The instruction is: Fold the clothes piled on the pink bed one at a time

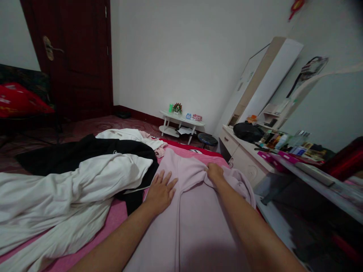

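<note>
1. Lying beneath both hands, a pale lilac garment (202,219) spreads over a pink cover (117,213), its near part running between the forearms and out of view at the bottom.
2. Palm down on its left side rests the left hand (161,193), fingers apart; the right hand (214,173) is clamped on a gathered fold of the same cloth.
3. Plain, matte and soft-looking, the fabric is fairly smooth nearer than the hands, ridged in curved folds between them, and heaped in loose rolls right of the right hand.
4. Its long axis runs away from the body, the far end pointing past the hands toward the wall (170,56); a raised lengthwise crease follows it, just right of the left hand.
5. Left of the left hand lie a wrinkled white garment (113,173) and a black garment (65,151).
</note>
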The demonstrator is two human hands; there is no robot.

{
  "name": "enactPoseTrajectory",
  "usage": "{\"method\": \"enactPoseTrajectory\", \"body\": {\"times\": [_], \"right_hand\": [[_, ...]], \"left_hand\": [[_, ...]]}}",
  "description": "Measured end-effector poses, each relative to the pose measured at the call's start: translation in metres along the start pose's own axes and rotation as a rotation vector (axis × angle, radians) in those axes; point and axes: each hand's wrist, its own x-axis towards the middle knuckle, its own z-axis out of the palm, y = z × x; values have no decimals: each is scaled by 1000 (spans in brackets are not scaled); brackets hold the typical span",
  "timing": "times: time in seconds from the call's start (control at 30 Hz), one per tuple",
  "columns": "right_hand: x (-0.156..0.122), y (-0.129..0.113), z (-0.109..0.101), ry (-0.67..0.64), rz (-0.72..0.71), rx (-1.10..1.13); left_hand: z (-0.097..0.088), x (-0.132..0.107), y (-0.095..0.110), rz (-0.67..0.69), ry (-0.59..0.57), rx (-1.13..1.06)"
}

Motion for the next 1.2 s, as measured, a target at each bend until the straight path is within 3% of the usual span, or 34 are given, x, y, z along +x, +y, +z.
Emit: {"method": "enactPoseTrajectory", "body": {"times": [0.13,0.3,0.4,0.5,0.6,0.7,0.77,0.83,0.9,1.0,1.1,1.2], "right_hand": [[-3,7,-3,-101,-33,-28],[-7,41,-33,-211,-43,-111],[-22,58,-48,-193,-9,-163],[-38,61,-66,-66,-4,-179],[-55,49,-100,113,-10,-157],[-88,23,-141,268,-88,-51],[-126,-2,-161,279,-232,29],[-174,-26,-168,198,-492,113],[-222,-46,-158,38,-725,221],[-276,-64,-118,-133,-976,277],[-299,-70,-64,-126,-1103,175],[-304,-71,-25,-74,-1078,107]], "left_hand": [[-1,0,0,-4,-18,-3],[-2,0,0,1,-39,-18],[-2,-1,1,17,-38,-34],[-3,-2,1,22,-36,-52],[-4,-4,1,19,-30,-65],[-4,-4,2,9,-12,-97],[-5,-2,1,-18,17,-195],[-9,0,-1,-84,76,-377],[-14,1,-4,-157,138,-528],[-22,0,-11,-216,205,-664],[-23,0,-18,-264,267,-775],[-15,3,-22,-289,291,-783]]}}
